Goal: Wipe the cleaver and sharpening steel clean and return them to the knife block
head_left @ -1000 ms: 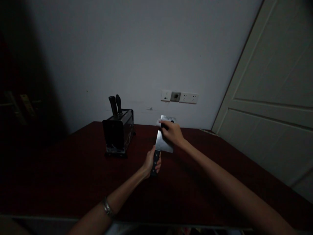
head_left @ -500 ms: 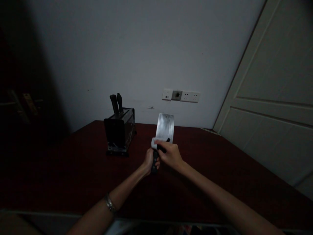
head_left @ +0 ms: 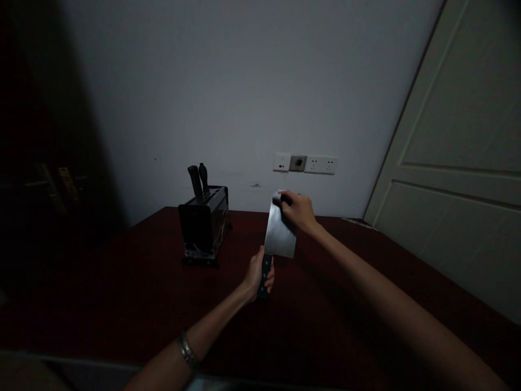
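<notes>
My left hand [head_left: 258, 274] is wrapped round the black handle of a cleaver [head_left: 279, 234], holding it upright above the dark red table [head_left: 122, 293]. The broad steel blade points up and away from me. My right hand [head_left: 298, 209] is closed at the blade's top edge, pressing a small white cloth [head_left: 279, 194] against the steel. Most of the cloth is hidden under my fingers. A bracelet sits on my left wrist.
A black knife block [head_left: 203, 224] with two dark handles sticking out stands on the table to the left of the cleaver, near the grey wall. A row of wall sockets [head_left: 305, 163] is behind my hands. A pale door [head_left: 459, 163] fills the right side.
My right hand with the cloth slid from the blade's top down to the base by the handle, then back up to the top edge. The left hand kept its grip.
</notes>
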Available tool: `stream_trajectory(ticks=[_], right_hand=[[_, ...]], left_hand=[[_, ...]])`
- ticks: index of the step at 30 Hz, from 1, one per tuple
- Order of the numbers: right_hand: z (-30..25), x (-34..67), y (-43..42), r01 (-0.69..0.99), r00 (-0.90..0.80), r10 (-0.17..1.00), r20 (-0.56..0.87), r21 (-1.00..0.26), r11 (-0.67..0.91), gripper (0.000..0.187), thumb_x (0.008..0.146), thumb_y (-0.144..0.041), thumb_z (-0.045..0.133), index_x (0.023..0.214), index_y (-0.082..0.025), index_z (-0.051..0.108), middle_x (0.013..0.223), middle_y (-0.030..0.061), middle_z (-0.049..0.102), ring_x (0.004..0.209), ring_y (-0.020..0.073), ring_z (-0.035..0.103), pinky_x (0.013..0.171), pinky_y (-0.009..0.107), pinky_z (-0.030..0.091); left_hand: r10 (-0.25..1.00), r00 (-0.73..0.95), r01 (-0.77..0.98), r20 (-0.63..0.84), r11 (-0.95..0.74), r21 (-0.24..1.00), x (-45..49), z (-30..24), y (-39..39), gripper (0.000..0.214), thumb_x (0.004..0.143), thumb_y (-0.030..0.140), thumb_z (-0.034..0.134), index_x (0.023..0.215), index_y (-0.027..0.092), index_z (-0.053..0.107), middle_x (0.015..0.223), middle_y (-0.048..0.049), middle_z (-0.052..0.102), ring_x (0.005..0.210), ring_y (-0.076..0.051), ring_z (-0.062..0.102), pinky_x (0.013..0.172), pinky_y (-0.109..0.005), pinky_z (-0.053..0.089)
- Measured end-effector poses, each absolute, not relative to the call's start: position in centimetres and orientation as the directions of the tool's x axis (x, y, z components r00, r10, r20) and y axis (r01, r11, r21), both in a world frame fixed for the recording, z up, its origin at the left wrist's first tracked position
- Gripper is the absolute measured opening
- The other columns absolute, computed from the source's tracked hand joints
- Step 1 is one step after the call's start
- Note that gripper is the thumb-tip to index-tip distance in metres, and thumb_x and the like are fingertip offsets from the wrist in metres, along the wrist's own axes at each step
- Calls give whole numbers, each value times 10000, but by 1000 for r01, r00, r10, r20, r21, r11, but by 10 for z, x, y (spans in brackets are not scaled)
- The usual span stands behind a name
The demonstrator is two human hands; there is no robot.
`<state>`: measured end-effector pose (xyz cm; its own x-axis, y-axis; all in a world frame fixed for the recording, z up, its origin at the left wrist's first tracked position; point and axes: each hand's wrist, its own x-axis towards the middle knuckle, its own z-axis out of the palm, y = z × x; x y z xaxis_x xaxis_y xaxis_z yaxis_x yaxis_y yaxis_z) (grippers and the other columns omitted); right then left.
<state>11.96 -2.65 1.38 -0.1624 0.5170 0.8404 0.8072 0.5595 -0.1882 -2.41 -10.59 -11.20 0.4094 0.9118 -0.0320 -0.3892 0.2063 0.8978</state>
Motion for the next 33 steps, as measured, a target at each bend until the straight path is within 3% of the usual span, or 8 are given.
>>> stream_trajectory(ticks=[5,11,16,19,25,33], right_hand=[[-7,106,-47,778,-255,515,818,-143,612,332,729,-127,511,1029,-218,621,1038,61,676,938,235,632,815,359,478],[-58,87,-94,676,-332,576,747,-237,697,358,726,-95,489,1048,-188,614,1065,79,667,958,209,632,835,319,488],[-57,85,-96,659,-413,586,697,-215,721,356,732,-102,490,1053,-189,617,1048,79,673,935,205,640,815,321,498],[-33,91,-72,686,-376,551,745,-177,706,345,742,-121,500,1061,-180,617,1071,91,663,959,214,628,829,329,482],[14,103,-28,804,-229,533,815,-150,575,306,757,-141,496,1021,-211,635,1037,69,676,940,231,623,828,359,453],[-47,92,-70,741,-304,581,755,-195,642,362,738,-117,498,1068,-219,605,1062,60,669,939,213,635,814,328,486]], left_hand=[[917,398,-398,-25,197,896,-23,-110,-107,559,733,739,336,644,190,393,361,78,348,244,-53,263,256,-173,285],[943,325,-408,-67,204,890,-23,-117,-102,512,773,673,331,617,189,392,354,69,359,239,-63,289,264,-184,287],[954,293,-427,-68,194,883,-24,-117,-100,492,778,643,334,592,190,379,355,68,350,242,-57,283,266,-180,285],[935,353,-438,-13,178,881,-24,-115,-102,514,750,688,358,629,191,400,359,75,346,246,-58,267,261,-179,280],[896,440,-400,-50,245,883,-22,-113,-108,536,750,716,341,656,191,402,370,74,353,251,-57,267,263,-170,264],[915,387,-486,-110,304,819,-25,-109,-104,506,801,655,317,632,186,409,363,74,345,248,-55,266,273,-167,255]])
